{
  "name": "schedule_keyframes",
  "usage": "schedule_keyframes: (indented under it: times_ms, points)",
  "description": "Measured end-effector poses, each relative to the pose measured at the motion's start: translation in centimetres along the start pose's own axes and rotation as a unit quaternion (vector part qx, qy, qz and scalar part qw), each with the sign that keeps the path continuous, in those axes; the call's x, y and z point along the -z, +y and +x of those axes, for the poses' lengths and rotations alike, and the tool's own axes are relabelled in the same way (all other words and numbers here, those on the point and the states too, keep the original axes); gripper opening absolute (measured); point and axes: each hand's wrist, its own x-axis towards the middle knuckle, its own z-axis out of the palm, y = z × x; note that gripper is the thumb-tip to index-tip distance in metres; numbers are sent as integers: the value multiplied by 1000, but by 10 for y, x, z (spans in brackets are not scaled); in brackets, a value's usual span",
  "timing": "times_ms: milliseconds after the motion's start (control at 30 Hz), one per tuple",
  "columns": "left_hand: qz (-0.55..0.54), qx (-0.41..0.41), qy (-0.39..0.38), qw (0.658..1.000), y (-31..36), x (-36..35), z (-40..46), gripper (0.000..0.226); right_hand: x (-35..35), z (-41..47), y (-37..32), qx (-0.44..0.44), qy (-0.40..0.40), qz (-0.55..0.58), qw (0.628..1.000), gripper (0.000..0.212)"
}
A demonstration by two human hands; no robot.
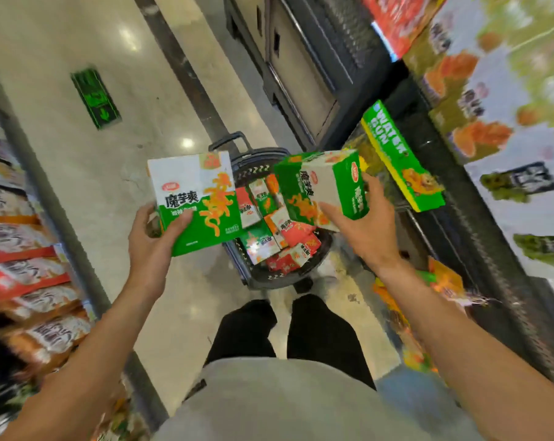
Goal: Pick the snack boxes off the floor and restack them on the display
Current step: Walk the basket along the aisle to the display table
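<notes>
Both hands were loaded, one snack box each. Left hand (156, 230) gripped a green-and-white box (194, 202) by its lower left corner, thumb clamped over the front face, the other fingers hidden behind; box was upright, face toward the camera. Right hand (366, 227) held a second green box (325, 187) tilted, thumb under the near edge, fingers curled round the right end. Both boxes hung above a black wheeled basket (263, 168) on the floor, which still held a jumble of smaller green and red packs (277, 230). My read: the step in hand was carrying the pair to the display shelf (434, 173) on the right, where a long green-and-yellow box (399, 154) already lay at an angle near the ledge. To do it well: place the right box first, since it was nearer the shelf, square it flat before letting go, then hand the left one across. The left's corner pinch looked marginal; I'd shift the palm under the base before swinging it over. Edges: shelf lip just beside the right box, basket handle (229, 143) poking up between the hands, more orange packaging (444, 281) low under the right forearm. Open room was the pale floor (88, 173) to the left; the right side was tight. Frame was motion-blurred, so the shelf's stacking order couldn't be told.
</notes>
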Motion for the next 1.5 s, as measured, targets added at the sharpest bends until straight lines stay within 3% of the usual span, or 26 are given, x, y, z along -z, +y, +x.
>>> schedule_keyframes:
  times_ms: [167, 433, 600, 767, 900, 967, 1133, 1200, 1267, 1400, 1500]
  points:
    - [-7, -44, -101, 994, 52, -13, -61, 30, 78, -95, -23, -27, 76, 19, 997, 73]
    - [10, -141, -319, 937, 97, -109, -171, 74, 189, -236, -3, -39, 239, -11, 970, 65]
    - [11, -179, -403, 898, 99, -160, -279, 35, 252, -338, 22, -39, 330, -44, 942, 66]
    - [4, -221, -464, 858, 85, -195, -371, 41, 316, -435, 49, -54, 387, -67, 918, 69]
    - [-6, -240, -503, 830, 80, -220, -424, 70, 355, -495, 64, -76, 430, -86, 896, 76]
    - [0, -257, -517, 816, 79, -234, -445, 58, 369, -517, 73, -74, 456, -88, 882, 74]
    - [6, -265, -541, 798, 84, -265, -487, 32, 398, -542, 86, -73, 497, -69, 862, 78]
    - [-2, -262, -545, 796, 89, -278, -492, 44, 409, -540, 89, -75, 497, -68, 862, 77]
    - [-11, -255, -545, 799, 95, -290, -493, 70, 420, -531, 91, -77, 494, -69, 863, 76]
    - [-4, -250, -539, 805, 110, -320, -472, 57, 438, -495, 94, -71, 492, -64, 865, 75]
    - [9, -250, -531, 810, 126, -347, -443, 80, 451, -452, 92, -67, 494, -65, 864, 67]
